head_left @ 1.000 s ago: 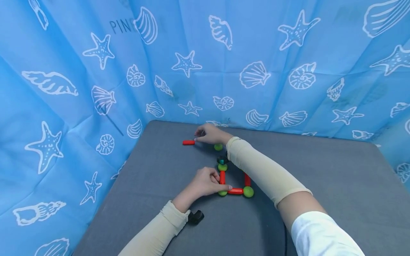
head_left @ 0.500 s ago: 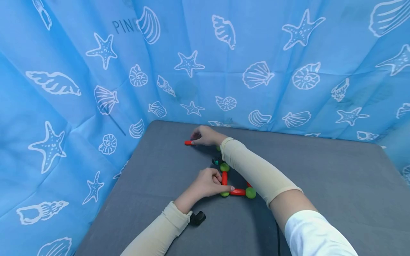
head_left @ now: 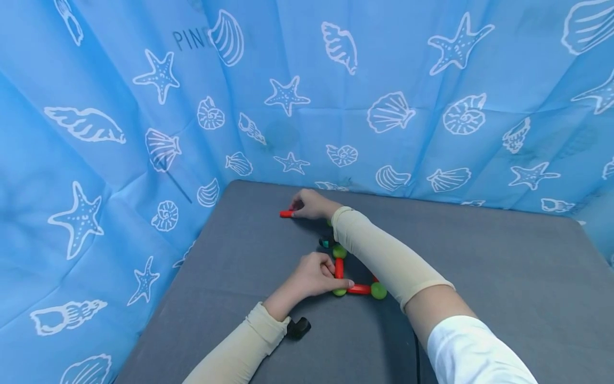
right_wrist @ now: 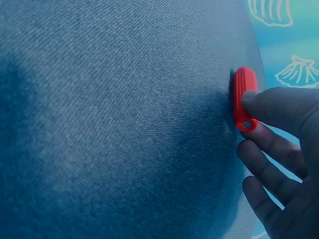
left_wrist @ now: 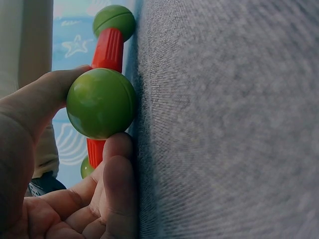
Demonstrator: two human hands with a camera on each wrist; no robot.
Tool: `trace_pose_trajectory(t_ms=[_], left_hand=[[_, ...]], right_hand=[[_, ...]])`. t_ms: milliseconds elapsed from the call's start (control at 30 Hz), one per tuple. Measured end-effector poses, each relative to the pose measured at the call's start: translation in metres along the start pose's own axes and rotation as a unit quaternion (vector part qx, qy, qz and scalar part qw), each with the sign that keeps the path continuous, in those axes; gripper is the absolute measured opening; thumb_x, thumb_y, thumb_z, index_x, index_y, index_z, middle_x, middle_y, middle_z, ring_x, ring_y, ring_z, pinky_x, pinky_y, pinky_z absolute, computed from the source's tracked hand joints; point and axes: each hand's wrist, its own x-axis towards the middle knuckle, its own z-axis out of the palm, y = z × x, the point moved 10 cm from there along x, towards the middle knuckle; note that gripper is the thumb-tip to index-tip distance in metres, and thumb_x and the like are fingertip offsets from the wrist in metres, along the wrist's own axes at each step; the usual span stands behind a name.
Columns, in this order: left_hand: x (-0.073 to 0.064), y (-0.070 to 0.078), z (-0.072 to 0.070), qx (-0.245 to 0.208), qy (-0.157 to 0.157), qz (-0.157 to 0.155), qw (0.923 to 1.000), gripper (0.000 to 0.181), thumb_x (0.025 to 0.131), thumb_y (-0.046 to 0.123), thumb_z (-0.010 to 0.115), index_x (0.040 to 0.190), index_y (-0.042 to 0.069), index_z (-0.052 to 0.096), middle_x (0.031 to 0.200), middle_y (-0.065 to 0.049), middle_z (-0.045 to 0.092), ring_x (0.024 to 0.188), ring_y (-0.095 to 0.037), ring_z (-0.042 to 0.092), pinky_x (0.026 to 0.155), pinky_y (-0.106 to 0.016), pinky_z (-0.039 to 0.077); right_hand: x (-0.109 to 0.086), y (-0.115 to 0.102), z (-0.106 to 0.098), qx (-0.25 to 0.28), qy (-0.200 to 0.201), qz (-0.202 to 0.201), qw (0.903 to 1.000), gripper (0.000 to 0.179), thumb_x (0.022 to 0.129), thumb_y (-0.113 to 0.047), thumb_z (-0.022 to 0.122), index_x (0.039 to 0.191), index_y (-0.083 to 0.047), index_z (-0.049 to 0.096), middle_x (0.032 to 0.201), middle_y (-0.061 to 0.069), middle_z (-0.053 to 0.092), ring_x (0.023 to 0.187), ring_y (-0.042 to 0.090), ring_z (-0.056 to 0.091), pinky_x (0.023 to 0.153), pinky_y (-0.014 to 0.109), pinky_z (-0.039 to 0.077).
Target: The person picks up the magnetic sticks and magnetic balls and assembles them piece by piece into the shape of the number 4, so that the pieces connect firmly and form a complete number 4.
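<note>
A loose red rod (head_left: 285, 214) lies at the far left of the table. My right hand (head_left: 313, 204) pinches it; in the right wrist view the thumb presses on the ribbed rod (right_wrist: 244, 84), which has a small hole at its near end. Nearer in, my left hand (head_left: 309, 274) grips a corner of a frame made of red rods (head_left: 360, 289) and green balls (head_left: 378, 290). Its thumb and fingers lie around the corner ball (left_wrist: 101, 103), touching the rods on either side. My right forearm hides the frame's far right part.
Another green ball (head_left: 330, 222) is partly hidden behind the right cuff. Black wrist cameras (head_left: 299, 328) sit at both wrists, and a black cable (head_left: 417, 357) runs beside the right arm. A blue shell-print curtain (head_left: 307, 106) borders the grey table (head_left: 503, 298).
My right hand has moved left onto the loose red rod and now pinches it. The left hand keeps its grip on the frame. The head view has shifted slightly.
</note>
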Motion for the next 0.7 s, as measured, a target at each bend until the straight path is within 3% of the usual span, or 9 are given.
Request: trace_pose_trajectory(t_ms=[300,433,600,700], left_hand=[[0.003,-0.001,0.000,-0.005,0.003,0.013,0.9999,0.041,0.081,0.043,0.093,0.084,0.011,0.067,0.073,0.002,0.070,0.066,-0.012,0.065,0.062,-0.027,0.052],[0.004,-0.001,0.000,0.001,0.003,0.008,1.0000,0.041,0.081,0.044,0.093,0.085,0.012,0.068,0.073,0.002,0.071,0.067,-0.012,0.066,0.062,-0.027,0.052],[0.004,-0.003,0.001,0.005,0.003,-0.002,1.0000,0.041,0.080,0.044,0.093,0.085,0.013,0.068,0.073,0.002,0.070,0.066,-0.012,0.064,0.061,-0.026,0.050],[0.003,-0.002,0.002,0.006,0.003,-0.004,1.0000,0.042,0.080,0.046,0.093,0.085,0.013,0.068,0.073,0.002,0.070,0.066,-0.011,0.064,0.061,-0.026,0.050]], right_hand=[[-0.021,-0.009,-0.026,0.046,0.027,-0.019,0.9984,0.029,0.105,-0.017,0.067,0.129,-0.004,0.074,0.115,0.011,0.076,0.097,0.021,0.068,0.087,0.037,0.057],[-0.043,-0.007,-0.044,0.068,0.054,-0.010,0.9962,0.033,0.106,-0.018,0.064,0.137,-0.006,0.070,0.124,0.012,0.071,0.102,0.022,0.066,0.085,0.036,0.055],[-0.071,0.002,-0.065,0.102,0.090,-0.010,0.9906,0.033,0.106,-0.016,0.064,0.137,-0.005,0.070,0.123,0.015,0.069,0.102,0.029,0.067,0.081,0.037,0.054],[-0.091,0.009,-0.075,0.127,0.108,-0.004,0.9859,0.033,0.106,-0.017,0.064,0.137,-0.005,0.070,0.123,0.016,0.070,0.106,0.032,0.069,0.087,0.041,0.056]])
